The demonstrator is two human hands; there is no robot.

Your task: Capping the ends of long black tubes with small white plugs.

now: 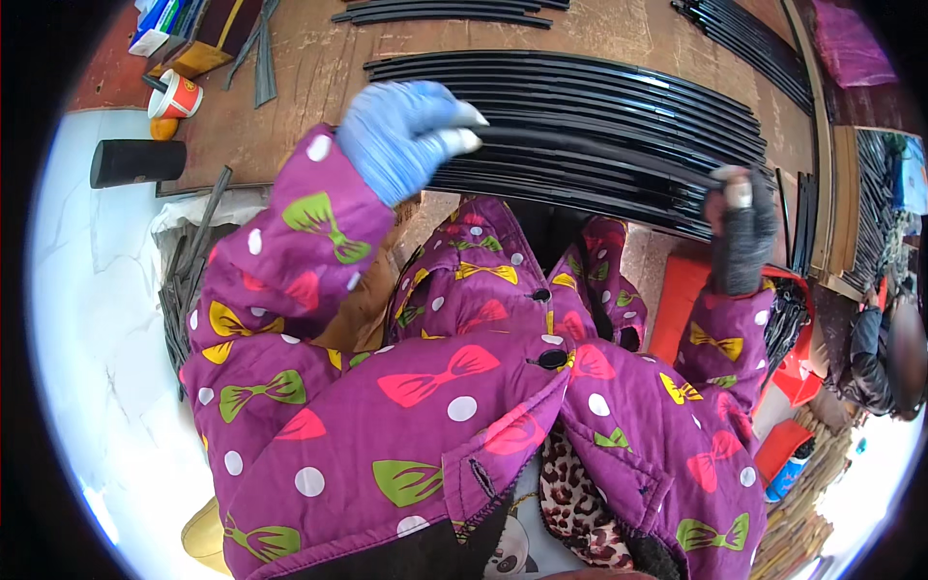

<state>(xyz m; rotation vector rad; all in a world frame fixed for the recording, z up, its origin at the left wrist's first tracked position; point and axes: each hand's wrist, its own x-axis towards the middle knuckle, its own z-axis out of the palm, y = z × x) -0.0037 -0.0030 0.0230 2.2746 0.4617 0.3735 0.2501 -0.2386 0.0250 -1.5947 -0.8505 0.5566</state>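
Note:
My left hand, in a light blue glove with bare fingertips, is over the left part of a row of long, thin black strips on the wooden table. Its thumb and fingers pinch one end of a single black strip, slightly blurred, raised over the row. That strip's other end is between the thumb and fingers of my right hand, which wears a dark grey glove with bare fingertips. The strip stretches between both hands, sloping down to the right. The row lies side by side along the table's near edge.
More black strips lie at the table's far right and far middle. On the left are a red and white cup, a black cylinder and boxes. A red container stands below my right arm. Another person is at far right.

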